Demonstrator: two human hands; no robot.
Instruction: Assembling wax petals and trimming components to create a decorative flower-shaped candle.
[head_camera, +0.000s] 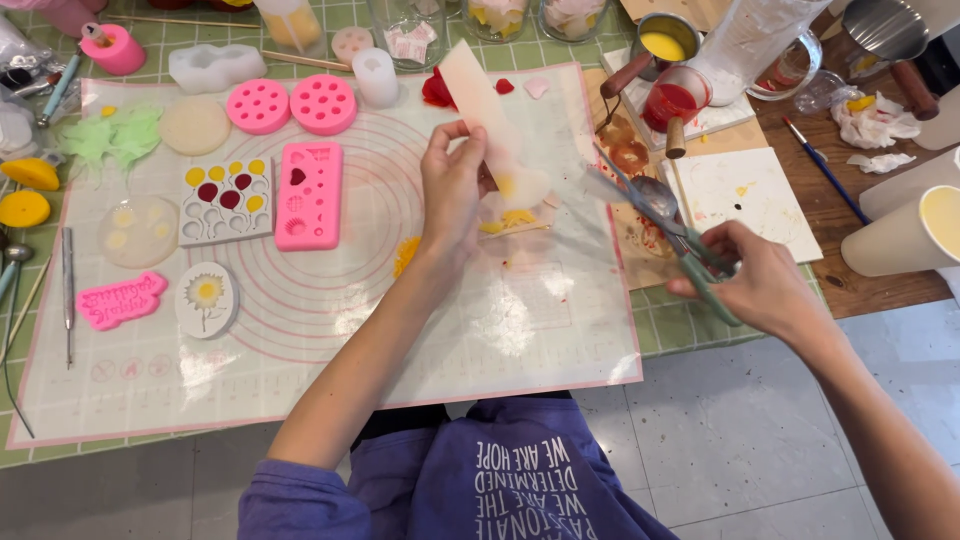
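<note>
Translucent waxy strip (478, 95) (long, flat) in left hand (452, 190); right hand (752, 275) grips scissors (655, 215).

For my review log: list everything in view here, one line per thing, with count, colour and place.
silicone mat: one, translucent with pink rings, centre of table
pink moulds: several, pink, left half of mat
white moulds: several, whitish, left of mat
small pots: two, holding yellow and red liquid, upper right
paintbrush: one, blue handle, right on wooden board
paper cups: two, white, far right
translucent strip: one, pale, in left hand, above mat
scissors: one pair, green handles, in right hand
left hand: holds strip
right hand: grips scissors
</note>
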